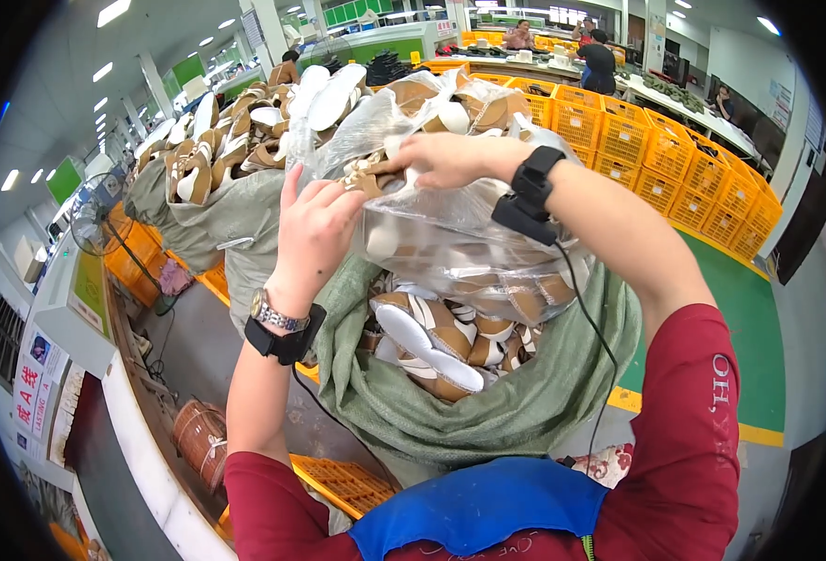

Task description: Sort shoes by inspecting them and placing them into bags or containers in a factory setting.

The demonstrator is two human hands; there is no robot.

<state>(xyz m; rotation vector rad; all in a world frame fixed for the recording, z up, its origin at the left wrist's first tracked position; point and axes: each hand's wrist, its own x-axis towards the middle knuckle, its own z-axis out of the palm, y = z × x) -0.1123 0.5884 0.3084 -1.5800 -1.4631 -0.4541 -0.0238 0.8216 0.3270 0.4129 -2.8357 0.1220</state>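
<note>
My left hand (317, 224) and my right hand (455, 159) meet above a large green woven sack (562, 411). Between their fingertips is a small tan, bunched strip (366, 178); both hands pinch it, and its exact kind is unclear. The left forefinger points up beside it. Around and below the right hand is a clear plastic bag (431, 238) with brown-and-white shoes inside. Loose shoes (422, 341) in the same colours lie in the sack's mouth, below the plastic. A watch and a black strap circle my left wrist; a black strapped device is on my right.
Another sack (212, 220) heaped with shoes stands at the far left. Stacked yellow crates (623, 140) line the right and back. A fan (97, 215) and a workbench (137, 449) are on the left. A yellow crate (343, 484) lies near my body. Other people work far back.
</note>
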